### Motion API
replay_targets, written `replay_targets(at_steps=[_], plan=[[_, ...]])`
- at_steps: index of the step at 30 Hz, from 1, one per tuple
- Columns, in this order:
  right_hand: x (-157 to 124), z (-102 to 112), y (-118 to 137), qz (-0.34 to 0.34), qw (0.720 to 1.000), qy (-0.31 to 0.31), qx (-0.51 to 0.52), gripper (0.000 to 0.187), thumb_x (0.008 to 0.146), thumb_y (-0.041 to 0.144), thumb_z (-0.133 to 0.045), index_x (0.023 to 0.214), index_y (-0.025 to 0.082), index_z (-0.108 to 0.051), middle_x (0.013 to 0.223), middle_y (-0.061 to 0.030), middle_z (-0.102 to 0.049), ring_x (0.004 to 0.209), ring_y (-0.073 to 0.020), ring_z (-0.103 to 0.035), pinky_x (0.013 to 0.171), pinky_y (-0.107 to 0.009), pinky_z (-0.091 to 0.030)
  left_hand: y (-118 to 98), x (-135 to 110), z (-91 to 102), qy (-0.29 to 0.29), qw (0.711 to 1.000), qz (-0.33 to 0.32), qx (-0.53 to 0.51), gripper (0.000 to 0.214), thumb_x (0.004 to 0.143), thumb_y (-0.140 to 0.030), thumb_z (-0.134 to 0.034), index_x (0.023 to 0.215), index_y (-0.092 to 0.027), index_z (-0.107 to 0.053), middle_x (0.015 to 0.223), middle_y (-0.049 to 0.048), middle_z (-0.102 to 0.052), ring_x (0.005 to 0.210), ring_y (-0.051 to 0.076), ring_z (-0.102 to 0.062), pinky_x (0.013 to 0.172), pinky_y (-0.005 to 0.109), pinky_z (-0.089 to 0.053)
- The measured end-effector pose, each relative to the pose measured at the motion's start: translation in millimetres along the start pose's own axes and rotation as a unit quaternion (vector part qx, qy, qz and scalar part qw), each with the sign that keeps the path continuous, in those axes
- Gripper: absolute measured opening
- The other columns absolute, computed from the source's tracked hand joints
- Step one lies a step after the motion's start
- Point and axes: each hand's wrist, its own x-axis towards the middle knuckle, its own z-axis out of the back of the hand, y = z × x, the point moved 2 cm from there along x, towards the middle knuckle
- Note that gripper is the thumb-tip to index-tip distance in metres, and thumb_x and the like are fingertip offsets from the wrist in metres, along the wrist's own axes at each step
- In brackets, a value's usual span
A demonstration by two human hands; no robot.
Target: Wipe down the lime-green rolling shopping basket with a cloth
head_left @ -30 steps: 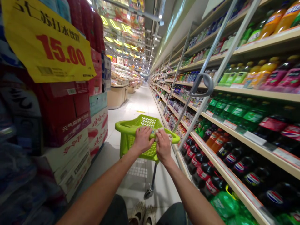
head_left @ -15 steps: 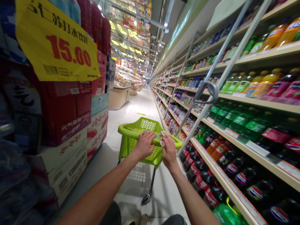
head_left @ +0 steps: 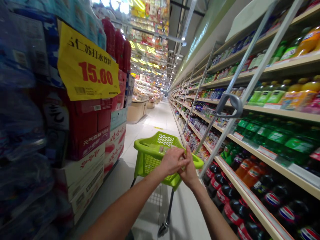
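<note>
We see left hand (head_left: pixel 172 161) and right hand (head_left: pixel 189 171) touching above green cart (head_left: pixel 147 163) rim, fingers curled; we cannot tell what either grips. Bottle shelf (head_left: pixel 275 112) alongside, right.

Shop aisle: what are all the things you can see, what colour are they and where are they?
trolley basket: one, lime green, middle of the aisle
price sign: one, yellow with red 15.00, on the left stack
boxes: many, red and white, stacked on the left
wrapped packs: many, blue, far left
bottles: many, green, orange and dark, on the right shelves
metal rails: two, silver, slanting across the right shelves
floor: pale tiles
left hand: one, over the basket's near rim
right hand: one, touching the left hand
</note>
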Motion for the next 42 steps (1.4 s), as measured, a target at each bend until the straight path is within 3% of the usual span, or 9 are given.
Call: replay_targets(at_steps=[7,12,15,19,23,29,32,37,42], plan=[[-15.4,19.1,-25.3,-0.015,0.994,0.004,-0.104,0.071,0.074,0.03,-0.049,0.136,0.016,-0.018,0.124,-0.0142,-0.048,0.111,-0.0279,-0.047,0.092,-0.051,-0.038,14.1,-8.2,-11.0,-0.014,0.994,-0.022,0.107,0.022,0.074,-0.024,-0.055,0.096,-0.02,-0.054,0.112,0.0063,-0.053,0.112,0.023,-0.041,0.096,0.041,-0.034],[-6.0,25.8,-28.8,-0.076,0.994,0.009,-0.078,0.058,0.082,0.028,-0.038,0.136,0.02,-0.018,0.103,-0.0056,-0.062,0.094,-0.0196,-0.058,0.081,-0.038,-0.047,74.8,-32.1,29.4,-0.102,0.987,0.066,0.108,0.021,0.077,-0.017,-0.044,0.094,-0.019,-0.056,0.115,0.0074,-0.054,0.108,0.021,-0.047,0.095,0.04,-0.038],[-11.4,23.4,-35.9,-0.056,0.99,-0.028,-0.13,0.052,0.083,0.03,-0.035,0.133,0.02,-0.027,0.106,-0.0077,-0.06,0.097,-0.0219,-0.055,0.086,-0.043,-0.042,101.6,-46.7,50.5,-0.157,0.972,0.116,0.131,0.024,0.078,-0.017,-0.04,0.096,-0.016,-0.056,0.108,0.0091,-0.057,0.105,0.021,-0.051,0.094,0.041,-0.041],[-17.1,15.2,-40.1,-0.042,0.976,-0.048,-0.208,0.049,0.082,0.034,-0.038,0.128,0.018,-0.037,0.101,-0.0094,-0.061,0.098,-0.0261,-0.051,0.091,-0.051,-0.031,82.6,-48.8,32.2,-0.131,0.982,0.044,0.128,0.027,0.079,-0.017,-0.041,0.102,-0.016,-0.055,0.114,0.0104,-0.055,0.109,0.021,-0.048,0.097,0.041,-0.04],[-13.2,23.1,-44.7,-0.048,0.976,-0.01,-0.211,0.045,0.083,0.032,-0.036,0.125,0.019,-0.042,0.092,-0.0064,-0.064,0.089,-0.0223,-0.054,0.084,-0.041,-0.034,69.8,-45.5,16.8,-0.115,0.986,-0.014,0.121,0.028,0.08,-0.018,-0.04,0.103,-0.018,-0.055,0.115,0.0098,-0.055,0.112,0.021,-0.047,0.099,0.043,-0.037],[-21.5,36.3,-54.3,-0.033,0.968,-0.037,-0.246,0.037,0.084,0.033,-0.029,0.103,0.019,-0.058,0.099,-0.0079,-0.062,0.096,-0.0226,-0.053,0.086,-0.041,-0.033,123.1,-62.3,63.3,-0.173,0.969,0.108,0.139,0.03,0.079,-0.014,-0.036,0.102,-0.019,-0.054,0.118,0.0078,-0.051,0.111,0.019,-0.047,0.096,0.04,-0.04],[-25.7,29.4,-47.5,-0.041,0.965,-0.049,-0.254,0.039,0.084,0.036,-0.029,0.1,0.016,-0.058,0.098,-0.0104,-0.061,0.097,-0.0244,-0.051,0.084,-0.041,-0.034,118.7,-62.5,63.8,-0.179,0.964,0.133,0.146,0.027,0.078,-0.013,-0.038,0.099,-0.019,-0.054,0.122,0.0074,-0.048,0.115,0.02,-0.043,0.098,0.041,-0.037],[-27.2,31.3,-42.0,0.001,0.965,-0.052,-0.258,0.039,0.085,0.036,-0.029,0.1,0.018,-0.059,0.093,-0.0088,-0.063,0.093,-0.0244,-0.053,0.082,-0.041,-0.033,97.5,-57.4,52.3,-0.098,0.987,0.038,0.126,0.029,0.077,-0.012,-0.04,0.102,-0.019,-0.054,0.115,0.0068,-0.052,0.11,0.018,-0.046,0.096,0.038,-0.039],[-28.0,33.6,-42.9,0.032,0.969,-0.041,-0.241,0.038,0.085,0.035,-0.03,0.101,0.019,-0.06,0.093,-0.0081,-0.063,0.09,-0.0234,-0.054,0.083,-0.04,-0.033,121.3,-61.8,75.0,-0.172,0.959,0.177,0.137,0.028,0.078,-0.01,-0.039,0.1,-0.015,-0.055,0.114,0.01,-0.052,0.113,0.02,-0.044,0.097,0.04,-0.037]])
